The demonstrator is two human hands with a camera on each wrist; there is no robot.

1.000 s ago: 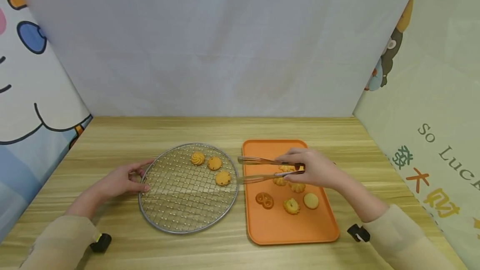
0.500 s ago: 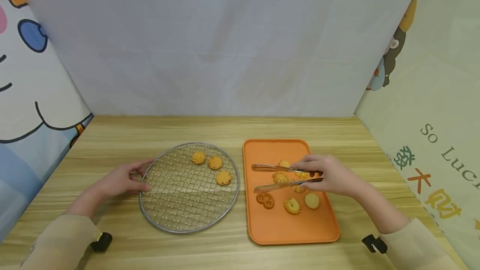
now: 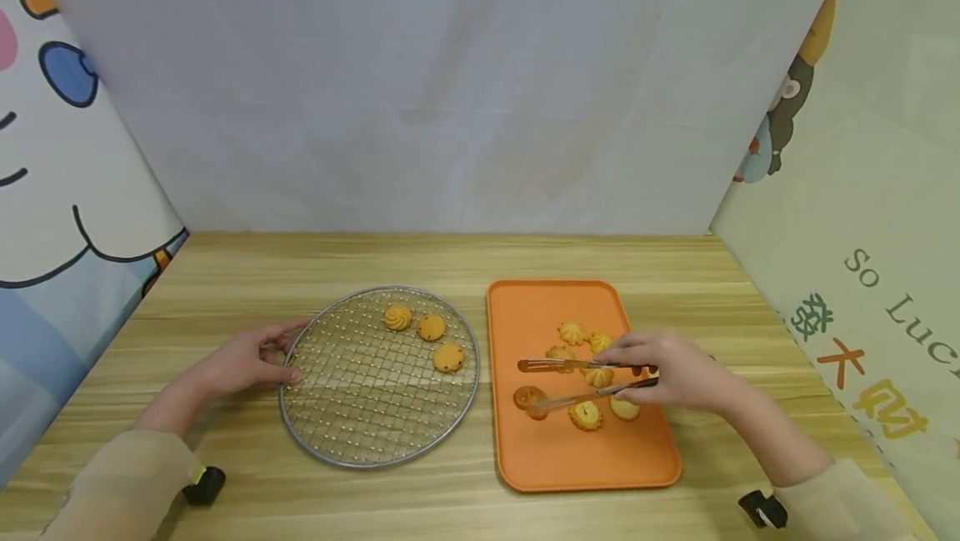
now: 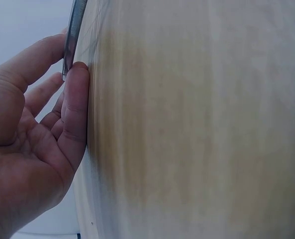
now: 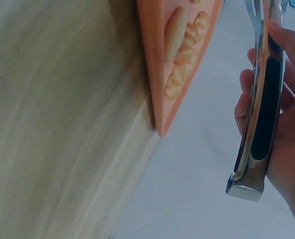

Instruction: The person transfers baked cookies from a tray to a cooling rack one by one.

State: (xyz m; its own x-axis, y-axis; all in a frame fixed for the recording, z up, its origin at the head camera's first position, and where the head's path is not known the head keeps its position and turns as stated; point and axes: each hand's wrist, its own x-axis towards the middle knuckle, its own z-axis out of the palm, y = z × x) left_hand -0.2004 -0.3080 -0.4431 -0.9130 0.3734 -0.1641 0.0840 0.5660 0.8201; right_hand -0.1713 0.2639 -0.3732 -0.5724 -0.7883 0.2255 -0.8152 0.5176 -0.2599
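Observation:
My left hand (image 3: 243, 362) pinches the left rim of a round wire cooling rack (image 3: 337, 408) between thumb and fingers; the left wrist view shows the rim (image 4: 73, 37) held edge-on. Three cookies lie at the rack's back right: a swirled one (image 3: 397, 317) and two speckled round ones (image 3: 448, 358). With my right hand (image 3: 678, 370) I grip metal tongs (image 3: 577, 398), dark handle (image 5: 266, 109) in the palm. Their arms are spread over an orange tray (image 3: 585, 466). In the head view the nearer tip overlaps a pretzel cookie (image 3: 525, 397); contact is unclear. Nothing sits between the tips.
The tray also bears several flower-shaped cookies (image 3: 572, 333), a tart-like cookie (image 3: 586, 416) and a plain round cookie (image 3: 625, 408), partly behind the tongs. A narrow strip of wooden table (image 3: 483, 449) separates rack and tray. A pale cloth wall (image 3: 450, 107) stands behind.
My right hand has carried the tongs rightward and toward me, from the gap beside the rack to above the pretzel cookie. The left hand and rack stay put.

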